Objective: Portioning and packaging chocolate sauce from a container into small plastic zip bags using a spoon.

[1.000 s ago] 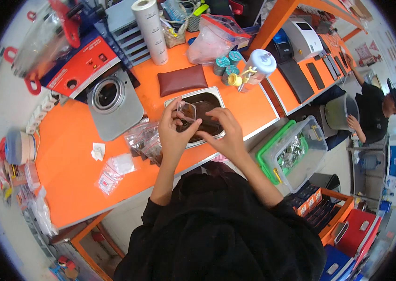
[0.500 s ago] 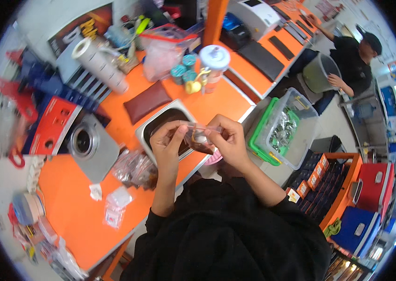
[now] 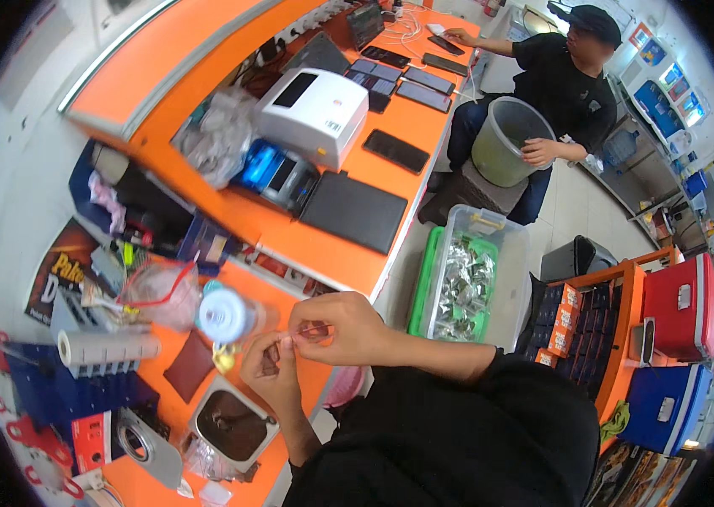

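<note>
Both my hands are raised over the front edge of the orange table, fingertips pinched close together. A small clear plastic bag with a thin red-tinted edge is gripped between them; its body is mostly hidden by my fingers. My right hand is closed on one side of it, my left hand on the other, lower down. Below and left sits a steel pan of dark brown paste. Small clear bags are piled beside it. A dark red pouch and a white-lidded clear jar lie behind.
A white printer, a black flat device and several phones cover the far counter. Right of me stand a clear bin of silver packets and an orange rack. A seated co-worker holds a grey bucket.
My view has swung right, bringing the far counter and co-worker further in. My hands stay pinched on the small bag, whose brown contents showed earlier and are now hidden.
</note>
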Tool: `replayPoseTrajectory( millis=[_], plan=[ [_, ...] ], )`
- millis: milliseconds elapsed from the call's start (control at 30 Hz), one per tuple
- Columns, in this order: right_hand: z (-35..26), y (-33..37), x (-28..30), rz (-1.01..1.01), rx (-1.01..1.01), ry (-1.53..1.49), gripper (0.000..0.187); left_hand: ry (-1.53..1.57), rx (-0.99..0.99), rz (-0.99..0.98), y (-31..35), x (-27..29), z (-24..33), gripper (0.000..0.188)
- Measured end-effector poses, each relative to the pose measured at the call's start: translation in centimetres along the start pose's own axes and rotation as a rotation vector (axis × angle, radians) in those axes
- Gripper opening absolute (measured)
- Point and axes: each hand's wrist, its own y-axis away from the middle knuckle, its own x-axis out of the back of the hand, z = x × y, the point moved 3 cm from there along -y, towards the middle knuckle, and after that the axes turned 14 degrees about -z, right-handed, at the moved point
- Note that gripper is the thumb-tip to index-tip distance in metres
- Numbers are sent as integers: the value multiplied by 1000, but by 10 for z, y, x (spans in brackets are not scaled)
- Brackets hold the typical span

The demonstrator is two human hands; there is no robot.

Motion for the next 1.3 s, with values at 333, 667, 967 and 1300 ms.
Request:
replayPoseTrajectory(
  millis=[333, 667, 967, 1300],
  plan=[
    [40, 9, 67, -21, 31, -259, 14, -57, -13, 88, -27, -68, 8, 3],
    [72, 35, 101, -172, -113, -541, 7, 36, 2, 188, -20, -93, 1, 9],
    [171, -15, 193, -347, -100, -648, 6, -152, 91, 73, -106, -160, -19, 6],
    [422, -50, 432, 490, -429, 154, 55, -182, -55, 169, -215, -198, -51, 15]
  ],
)
